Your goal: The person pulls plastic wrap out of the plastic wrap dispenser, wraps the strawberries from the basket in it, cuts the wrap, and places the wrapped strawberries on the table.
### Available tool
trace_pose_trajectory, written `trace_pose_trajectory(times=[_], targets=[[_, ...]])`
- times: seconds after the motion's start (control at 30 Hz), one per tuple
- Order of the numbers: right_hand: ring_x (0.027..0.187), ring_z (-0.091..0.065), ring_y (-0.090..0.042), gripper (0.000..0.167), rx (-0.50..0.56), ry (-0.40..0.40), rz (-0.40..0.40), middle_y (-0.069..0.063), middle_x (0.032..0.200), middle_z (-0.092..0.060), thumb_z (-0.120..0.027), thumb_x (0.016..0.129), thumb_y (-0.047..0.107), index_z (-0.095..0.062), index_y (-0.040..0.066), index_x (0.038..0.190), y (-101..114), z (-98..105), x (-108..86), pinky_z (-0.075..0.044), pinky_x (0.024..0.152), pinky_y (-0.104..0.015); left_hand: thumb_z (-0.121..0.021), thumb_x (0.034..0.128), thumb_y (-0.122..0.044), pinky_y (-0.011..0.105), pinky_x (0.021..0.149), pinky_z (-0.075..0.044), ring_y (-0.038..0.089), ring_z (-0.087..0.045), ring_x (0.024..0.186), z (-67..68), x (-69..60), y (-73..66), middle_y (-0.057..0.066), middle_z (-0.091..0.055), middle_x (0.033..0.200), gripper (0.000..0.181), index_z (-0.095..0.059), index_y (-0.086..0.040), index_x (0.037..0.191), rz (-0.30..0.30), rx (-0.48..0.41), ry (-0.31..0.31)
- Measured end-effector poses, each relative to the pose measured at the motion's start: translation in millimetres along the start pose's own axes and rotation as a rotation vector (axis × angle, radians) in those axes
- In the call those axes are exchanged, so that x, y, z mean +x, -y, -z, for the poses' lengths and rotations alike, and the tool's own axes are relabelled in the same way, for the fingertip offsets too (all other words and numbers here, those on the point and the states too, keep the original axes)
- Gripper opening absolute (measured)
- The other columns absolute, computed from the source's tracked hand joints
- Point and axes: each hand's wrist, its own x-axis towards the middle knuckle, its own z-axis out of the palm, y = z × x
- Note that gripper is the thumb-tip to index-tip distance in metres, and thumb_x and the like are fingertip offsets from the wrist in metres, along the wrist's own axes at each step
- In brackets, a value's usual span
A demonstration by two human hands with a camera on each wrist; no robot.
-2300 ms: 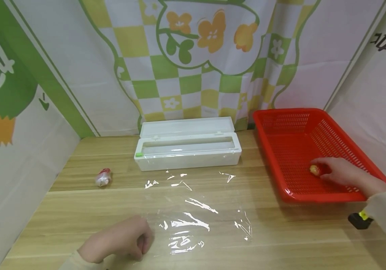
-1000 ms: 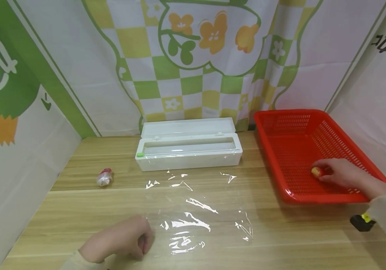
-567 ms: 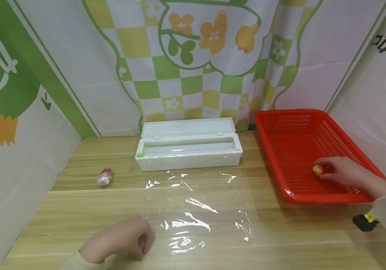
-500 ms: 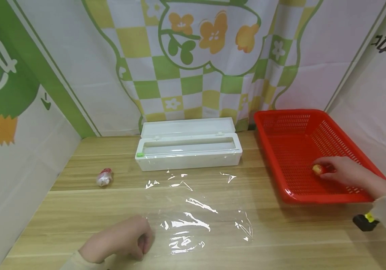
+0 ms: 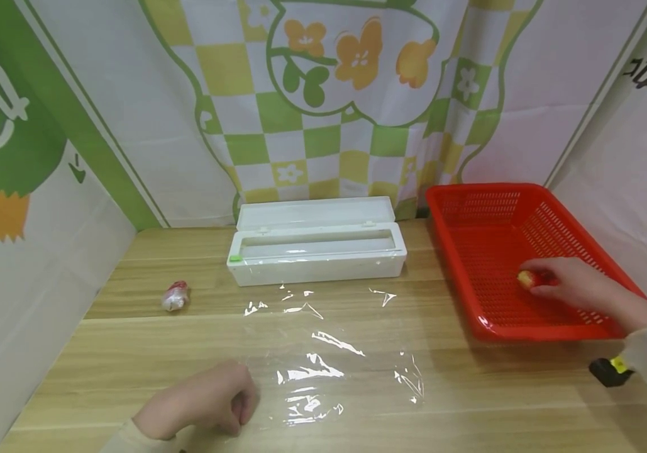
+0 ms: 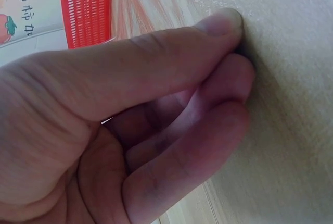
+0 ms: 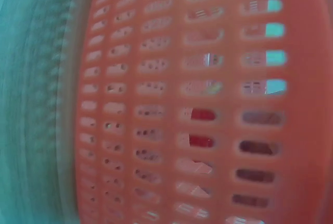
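Note:
In the head view my right hand [image 5: 575,284] reaches into the red plastic basket [image 5: 477,314], fingers and thumb around a small red thing with a yellowish end [image 5: 526,280]; its kind is unclear. My left hand [image 5: 210,399] rests on the table at the near left corner of a sheet of clear plastic wrap [image 5: 329,343]. Up close, the left thumb and curled forefinger [image 6: 229,75] meet at their tips on the film's edge, though the film between them is hard to see. The wrap runs out from a white dispenser box [image 5: 323,272]. The right wrist view shows mostly slotted basket wall [image 7: 171,99].
A small red thing wrapped in clear film [image 5: 175,296] lies at the table's left. The box's lid [image 5: 314,212] stands raised against the patterned curtain [image 5: 346,145]. A black and yellow device [image 5: 610,371] sits below the right sleeve.
My right hand has shifted slightly left and farther from me inside the basket, carrying the red and yellow thing with it. The left hand stays in place.

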Motion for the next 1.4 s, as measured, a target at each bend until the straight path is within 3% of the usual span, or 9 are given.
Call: trace_pose_trajectory(times=[0.23,0.43,0.67,0.93,1.1,1.27,1.4], targets=[[0.096,-0.06,-0.024,0.053,-0.042,-0.006,0.013,-0.014,0.117,-0.069,-0.076,0.085,0.023,-0.06,0.005,0.133,11,8,0.7,-0.055,0.079,-0.045,-0.071,0.0549,0.013,0.017,0.043,-0.041,-0.003,-0.044,0.047,0.0,0.1,-1.7,-0.014,-0.049,0.052,0.027,-0.061,-0.012,0.057,0.005,0.002,0.002],[0.101,-0.062,-0.025,0.056,-0.05,-0.026,0.023,-0.011,0.118,-0.069,-0.077,0.085,0.023,-0.059,0.007,0.135,27,16,-1.6,-0.057,0.083,-0.049,-0.072,0.0556,0.012,0.018,0.043,-0.042,-0.002,-0.045,0.048,-0.3,-0.6,-1.9,-0.013,-0.05,0.052,0.027,-0.061,-0.013,0.057,0.018,0.013,0.002],[0.093,-0.062,-0.018,0.051,-0.098,-0.11,0.117,-0.005,0.109,-0.07,-0.079,0.083,0.021,-0.061,0.008,0.13,50,20,-2.0,-0.057,0.077,-0.036,-0.071,0.0547,0.013,0.018,0.043,-0.042,-0.003,-0.044,0.048,0.5,-0.9,-2.9,-0.014,-0.049,0.052,0.028,-0.061,-0.012,0.057,0.012,0.023,0.004],[0.091,-0.062,-0.016,0.047,-0.122,-0.16,0.151,-0.002,0.107,-0.07,-0.081,0.082,0.021,-0.064,0.01,0.124,78,29,-6.3,-0.057,0.079,-0.037,-0.069,0.0547,0.014,0.017,0.042,-0.041,-0.003,-0.044,0.047,0.2,-0.8,-3.1,-0.015,-0.049,0.051,0.027,-0.061,-0.012,0.056,-0.001,0.026,0.003],[0.086,-0.059,-0.013,0.048,-0.137,-0.211,0.166,0.003,0.1,-0.068,-0.082,0.08,0.021,-0.065,0.015,0.124,98,37,-10.1,-0.054,0.073,-0.029,-0.066,0.0544,0.014,0.017,0.042,-0.04,-0.004,-0.043,0.047,-0.6,-1.2,-1.9,-0.015,-0.048,0.051,0.027,-0.06,-0.012,0.056,-0.005,0.032,-0.007],[0.08,-0.056,-0.009,0.047,-0.13,-0.323,0.28,0.008,0.094,-0.067,-0.085,0.077,0.018,-0.068,0.018,0.12,121,40,-11.6,-0.051,0.067,-0.024,-0.065,0.0543,0.014,0.016,0.042,-0.04,-0.004,-0.043,0.047,-0.7,-1.0,-2.2,-0.015,-0.048,0.051,0.027,-0.06,-0.012,0.056,-0.013,0.029,-0.009],[0.081,-0.06,-0.01,0.047,-0.119,-0.374,0.376,0.007,0.098,-0.071,-0.086,0.075,0.018,-0.069,0.017,0.119,142,34,-11.3,-0.056,0.07,-0.029,-0.064,0.0539,0.015,0.015,0.041,-0.039,-0.004,-0.043,0.046,-0.6,-0.3,-2.7,-0.014,-0.049,0.05,0.027,-0.061,-0.011,0.056,-0.027,0.015,-0.008]])
